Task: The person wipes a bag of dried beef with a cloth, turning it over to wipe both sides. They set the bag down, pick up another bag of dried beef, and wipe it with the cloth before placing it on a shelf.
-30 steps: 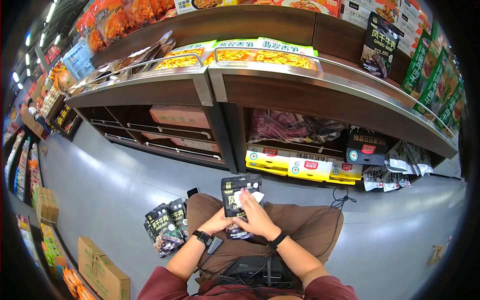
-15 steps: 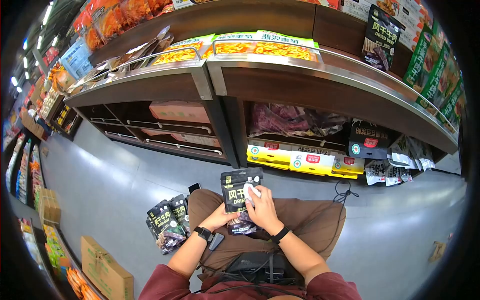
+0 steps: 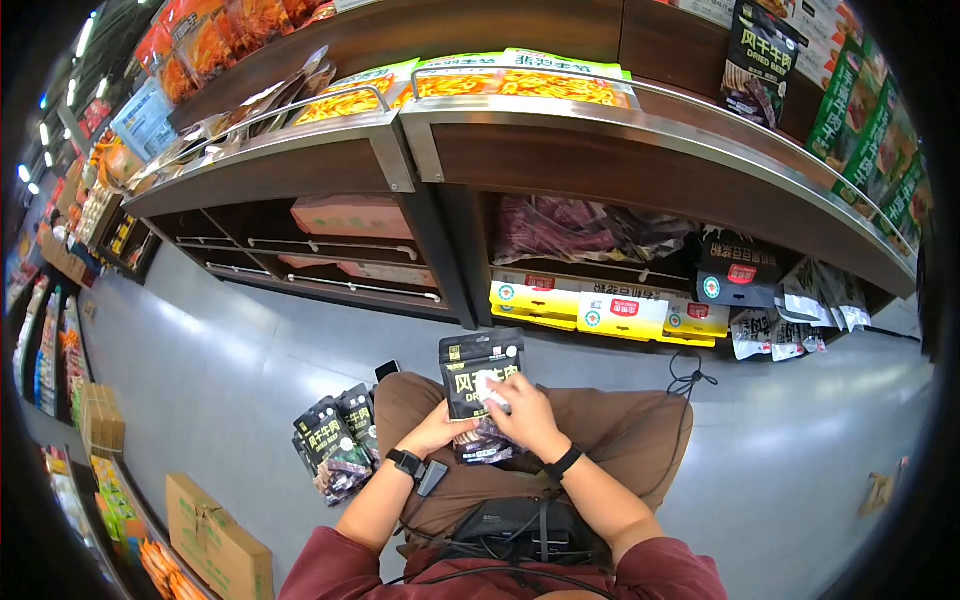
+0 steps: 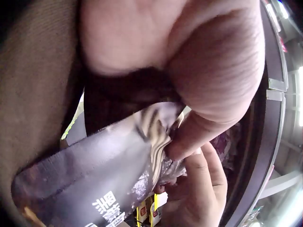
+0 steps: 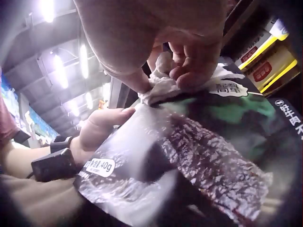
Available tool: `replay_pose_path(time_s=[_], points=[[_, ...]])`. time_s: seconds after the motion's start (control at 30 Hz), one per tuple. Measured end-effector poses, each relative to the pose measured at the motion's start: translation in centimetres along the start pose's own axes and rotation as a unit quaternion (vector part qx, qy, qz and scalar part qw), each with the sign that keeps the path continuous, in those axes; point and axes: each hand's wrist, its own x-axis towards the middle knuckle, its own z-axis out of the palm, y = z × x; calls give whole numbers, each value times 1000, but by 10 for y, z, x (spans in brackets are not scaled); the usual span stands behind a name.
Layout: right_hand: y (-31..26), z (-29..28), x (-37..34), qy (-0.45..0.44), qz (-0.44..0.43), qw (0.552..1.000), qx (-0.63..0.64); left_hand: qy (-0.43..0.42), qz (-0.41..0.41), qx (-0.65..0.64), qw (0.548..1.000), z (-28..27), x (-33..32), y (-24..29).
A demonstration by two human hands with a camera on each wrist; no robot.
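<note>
Gathered in tight now, the right hand [image 3: 523, 412], which a second ago lay with fingers stretched over the black plastic dried-beef pouch with pale green lettering [image 3: 463, 383]; its white, crumpled, tissue-like cloth [image 3: 489, 391] reached the pouch's right edge then, and now sits bunched over the middle of the lettering.

Biggest thing out front, the dark brown wooden shelving with metal-trimmed edges [image 3: 520, 150], running right across the head view; below it, the shiny grey floor [image 3: 220, 370]; and here are the brown-trousered legs [image 3: 610, 440], folded on that floor; off to the left, a brown cardboard carton [image 3: 215, 535]; nearer, just beside the knee, a small overlapping pile of black dried-beef pouches [image 3: 332, 450].

Down to the single pouch, held over the lap, printed front turned up to the person; we have the left hand [image 3: 436, 432] on its left edge, grip closed on it, thumb lying over the front; right hand's grip is closed too, thumb and fingertips pinching the cloth and pressing it onto the pouch, and the right wrist view shows white folds poking out around those fingers; smaller still, a dark phone-like slab [image 3: 386, 370] on the floor by the knee; smallest, that cloth, touching the pouch's face.
</note>
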Motion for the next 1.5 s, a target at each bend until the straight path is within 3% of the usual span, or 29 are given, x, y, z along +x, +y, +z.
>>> replay_pose_path(time_s=[0.1, 0.27, 0.33, 0.43, 0.53, 0.6, 0.7, 0.73, 0.87, 0.93, 0.97, 1.0, 1.07, 1.2, 1.33, 1.5], points=[[-3, 2, 0, -29, -42, 999, 10, 17, 11, 20, 1000, -3, 0, -5], [18, -13, 8, 10, 69, 998, -1, -3, 13, 15, 1000, -3, 3, -5], [24, -11, 6, 16, 76, 997, 8, -9, 7, 9, 1000, -2, 2, -1], [7, -6, 4, 8, 6, 1000, 16, -7, 0, 4, 1000, 1, 0, 2], [-7, 7, -3, -70, -66, 995, 28, -1, 5, 25, 1000, -6, 0, -5], [-11, 6, -3, -75, -61, 995, 8, 0, 10, 44, 999, -6, -1, -3], [0, -1, 3, -2, -14, 1000, 10, 7, 10, 24, 1000, 0, -1, 0], [4, -5, 5, 1, 31, 999, 24, 11, 12, 21, 1000, 2, -2, 2], [15, -5, 6, 15, 62, 997, 32, 5, 24, 53, 998, 2, 1, 2], [5, 1, 4, 5, -38, 999, 9, 16, 9, 24, 1000, 12, -6, 21], [-4, 0, 3, -40, -68, 997, 10, 22, 60, 80, 995, 7, -3, 10], [-13, 0, 3, -81, -100, 992, 16, -7, -10, 55, 998, -4, -2, 5], [-17, 1, 1, -101, -75, 992, 12, 40, 3, 27, 999, 3, -5, 4], [14, 4, 6, 16, 18, 1000, 17, 18, -1, 21, 1000, 2, -3, 5], [23, 0, 10, 35, 62, 997, 21, 8, 3, 9, 1000, 5, 0, 10], [-8, 8, 1, -79, -85, 993, -1, -1, -11, 12, 1000, -5, -1, 0]])
